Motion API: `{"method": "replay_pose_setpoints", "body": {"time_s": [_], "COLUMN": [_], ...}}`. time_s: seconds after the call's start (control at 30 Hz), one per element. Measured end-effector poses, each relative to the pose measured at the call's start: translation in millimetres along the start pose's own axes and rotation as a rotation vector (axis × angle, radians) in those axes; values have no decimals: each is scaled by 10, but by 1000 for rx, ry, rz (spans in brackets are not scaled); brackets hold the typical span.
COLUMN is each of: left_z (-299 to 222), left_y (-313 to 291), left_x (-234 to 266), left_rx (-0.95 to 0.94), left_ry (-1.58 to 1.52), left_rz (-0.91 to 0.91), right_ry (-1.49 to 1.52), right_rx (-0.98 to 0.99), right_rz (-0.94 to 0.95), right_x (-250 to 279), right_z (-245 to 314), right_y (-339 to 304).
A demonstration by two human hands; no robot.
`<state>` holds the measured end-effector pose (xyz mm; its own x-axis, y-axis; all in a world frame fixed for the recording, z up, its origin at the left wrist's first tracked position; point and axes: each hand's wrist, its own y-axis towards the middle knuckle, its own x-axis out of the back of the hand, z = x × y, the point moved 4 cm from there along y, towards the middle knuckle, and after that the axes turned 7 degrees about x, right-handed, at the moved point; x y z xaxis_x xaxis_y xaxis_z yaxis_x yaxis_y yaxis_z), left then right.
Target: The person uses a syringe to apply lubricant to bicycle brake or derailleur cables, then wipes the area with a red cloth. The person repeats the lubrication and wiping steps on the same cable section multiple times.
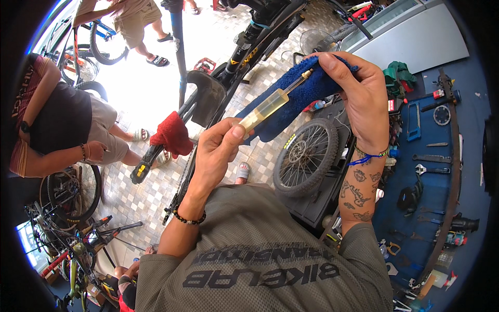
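Here, the fingers of your left hand (pixel 215 148) pinch the near end of a yellowish syringe (pixel 270 105), which slants up and to the right in front of a blue cloth (pixel 299 110). The fingers of your right hand (pixel 358 86) grip that cloth, thumb in front, just beside the syringe's thin tip. A red rag (pixel 170 134) is draped over a bar to the left, and a wheel (pixel 305 155) lies left of your right forearm.

Tiled floor (pixel 260 162): sandals (pixel 158 61) rest on it. Blue tool panel (pixel 426 188) carries hacksaw (pixel 414 136), adjustable wrench (pixel 435 170), toothed ring (pixel 442 107).
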<state>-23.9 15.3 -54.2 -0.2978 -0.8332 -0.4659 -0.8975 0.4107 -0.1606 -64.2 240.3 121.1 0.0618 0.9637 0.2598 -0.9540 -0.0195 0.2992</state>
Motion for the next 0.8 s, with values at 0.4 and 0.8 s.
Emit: {"method": "replay_pose_setpoints", "body": {"time_s": [0.4,0.8], "left_z": [-10,-34], "left_y": [-7,13], "left_x": [-7,-8], "left_rx": [7,10], "left_ry": [1,0], "left_rz": [-16,0], "right_ry": [2,-6], "right_rx": [2,2], "right_rz": [5,-5], "right_x": [-13,-17], "right_z": [19,7], "right_y": [8,24]}}
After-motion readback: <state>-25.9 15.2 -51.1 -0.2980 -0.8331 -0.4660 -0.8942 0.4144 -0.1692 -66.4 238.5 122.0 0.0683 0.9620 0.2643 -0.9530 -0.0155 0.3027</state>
